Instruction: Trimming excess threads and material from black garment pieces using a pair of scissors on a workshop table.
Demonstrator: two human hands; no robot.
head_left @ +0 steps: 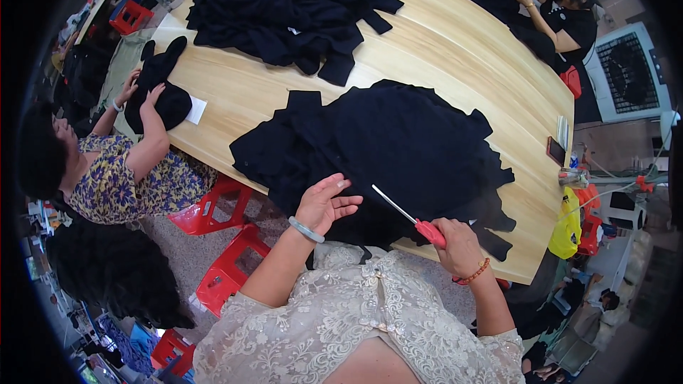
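Note:
Above the near edge of a pile of black garments (420, 135), my left hand (326, 205) is open, fingers apart and nothing in them. It wears a pale bangle. My right hand (461, 247) is closed round the red handle of a slim metal tool (425, 230). The tool's thin, straight shaft points up and to the left over the black cloth, toward my left hand. Whether it is a screwdriver or closed scissors seen edge-on, I cannot tell. The garments lie layered and partly spread, with sleeve-like ends sticking out at the right.
A second heap of black clothes (277, 11) lies farther back on the wooden table (455, 43). At the left, a seated person (114, 163) handles a black garment (160, 89); another person (565, 21) works at far right. Red stools (228, 270) and a black pile (114, 270) stand left.

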